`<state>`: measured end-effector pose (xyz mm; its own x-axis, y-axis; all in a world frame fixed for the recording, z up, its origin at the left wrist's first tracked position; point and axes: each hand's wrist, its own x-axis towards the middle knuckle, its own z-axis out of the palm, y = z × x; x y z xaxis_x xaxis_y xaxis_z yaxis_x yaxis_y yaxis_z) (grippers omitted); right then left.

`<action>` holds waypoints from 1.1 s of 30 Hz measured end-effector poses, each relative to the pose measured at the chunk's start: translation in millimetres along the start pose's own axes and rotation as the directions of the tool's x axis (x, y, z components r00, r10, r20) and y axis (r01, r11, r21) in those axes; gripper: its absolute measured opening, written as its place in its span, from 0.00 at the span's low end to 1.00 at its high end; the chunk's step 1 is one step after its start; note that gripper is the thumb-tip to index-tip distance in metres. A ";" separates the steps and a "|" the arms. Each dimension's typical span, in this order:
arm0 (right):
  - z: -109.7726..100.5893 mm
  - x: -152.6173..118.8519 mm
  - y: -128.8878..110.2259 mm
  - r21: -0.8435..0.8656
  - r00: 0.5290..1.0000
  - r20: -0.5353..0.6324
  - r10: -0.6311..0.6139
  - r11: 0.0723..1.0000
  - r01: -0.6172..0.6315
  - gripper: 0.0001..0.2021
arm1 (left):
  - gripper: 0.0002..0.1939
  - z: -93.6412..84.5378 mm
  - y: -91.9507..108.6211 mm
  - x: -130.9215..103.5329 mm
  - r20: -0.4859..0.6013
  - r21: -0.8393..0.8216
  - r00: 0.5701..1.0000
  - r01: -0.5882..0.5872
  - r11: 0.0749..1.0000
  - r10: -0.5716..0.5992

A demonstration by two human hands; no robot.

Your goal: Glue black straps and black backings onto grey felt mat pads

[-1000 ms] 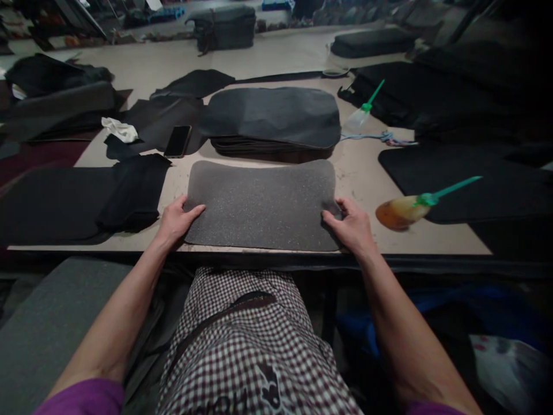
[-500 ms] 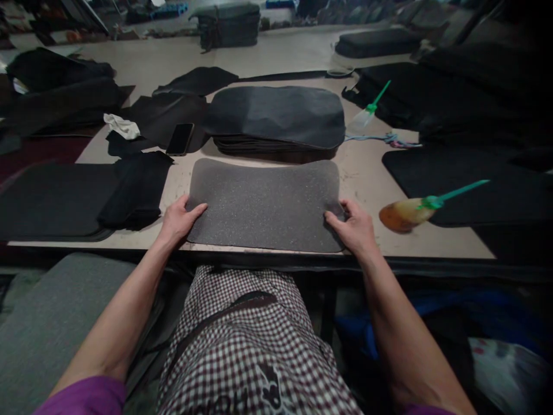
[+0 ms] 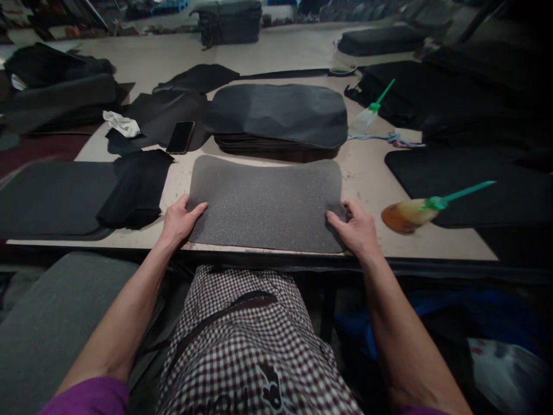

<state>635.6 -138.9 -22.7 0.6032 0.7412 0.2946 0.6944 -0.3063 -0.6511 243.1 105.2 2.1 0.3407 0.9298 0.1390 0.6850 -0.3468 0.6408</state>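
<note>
A grey speckled sheet (image 3: 265, 207) with rounded corners lies before me at the table's front edge, its far edge bowed. My left hand (image 3: 180, 221) grips its left edge, thumb on top and the other fingers underneath, mostly hidden. At the opposite edge my right hand (image 3: 356, 227) pinches the sheet the same way, and the sheet curls slightly there. Just behind the sheet is a stack of dark rounded panels (image 3: 279, 115). To the right of my right hand lies a squeeze bottle (image 3: 408, 215) with amber liquid and a green nozzle, tipped on its side.
A phone (image 3: 180, 137) and a white crumpled cloth (image 3: 121, 123) lie at the left on dark pieces. Black folded fabric (image 3: 136, 190) rests on dark sheets (image 3: 56, 199). A second bottle (image 3: 366, 117) leans near a twisted cord (image 3: 393, 138). More dark sheets (image 3: 466, 184) lie right.
The view has shifted very slightly. Both hands keep the same hold on the grey sheet, which stays in place.
</note>
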 end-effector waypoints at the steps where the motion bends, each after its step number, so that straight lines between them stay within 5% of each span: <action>1: 0.0 0.1 0.3 0.006 1.000 0.003 -0.001 1.000 0.001 0.16 | 0.26 0.3 -0.6 0.1 -0.002 0.007 1.000 0.003 1.000 -0.002; 33: -0.4 -1.6 0.2 0.010 1.000 0.002 -0.022 1.000 0.022 0.17 | 0.25 4.1 -6.8 0.3 -0.034 0.036 0.999 -0.030 0.999 0.032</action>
<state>634.9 -140.4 -23.0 0.5872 0.7487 0.3075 0.7033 -0.2840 -0.6516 241.2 107.3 -5.3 0.3402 0.9220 0.1847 0.6968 -0.3791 0.6089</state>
